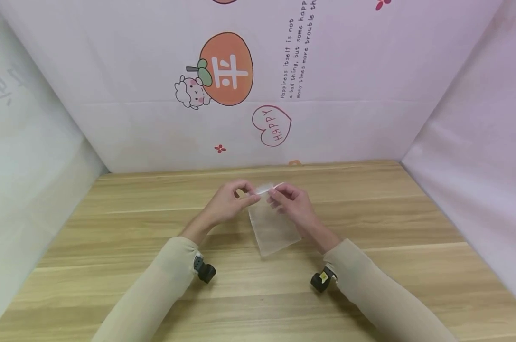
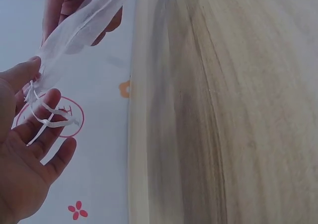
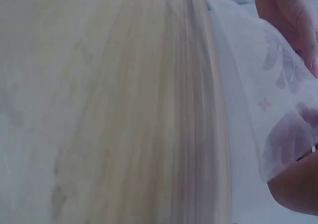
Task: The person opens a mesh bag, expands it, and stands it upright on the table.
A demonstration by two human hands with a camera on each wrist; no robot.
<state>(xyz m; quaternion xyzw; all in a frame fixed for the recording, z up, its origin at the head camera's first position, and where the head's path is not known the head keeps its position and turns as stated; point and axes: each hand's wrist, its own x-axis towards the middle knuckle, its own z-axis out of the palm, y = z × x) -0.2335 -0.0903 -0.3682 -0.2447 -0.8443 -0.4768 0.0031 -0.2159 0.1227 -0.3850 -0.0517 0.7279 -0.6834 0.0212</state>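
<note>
A small translucent white mesh drawstring bag [image 1: 275, 232] hangs between the hands in the head view, its top edge up and its body slanting toward the person. My left hand [image 1: 228, 202] pinches the top left corner between thumb and index finger. White cord loops [image 2: 49, 122] lie across its other, spread fingers in the left wrist view. At the top right corner, my right hand [image 1: 293, 204] pinches the edge with thumb and fingers. Through the sheer mesh [image 3: 248, 70], some fingers show in the right wrist view. The bag looks flat.
A wood-grain table [image 1: 258, 304] lies under the hands. Behind it rises a white printed backdrop [image 1: 347, 95], with white cloth walls on the left [image 1: 35, 142] and right [image 1: 475, 156]. A black wrist camera [image 1: 205, 271] sits on each sleeve.
</note>
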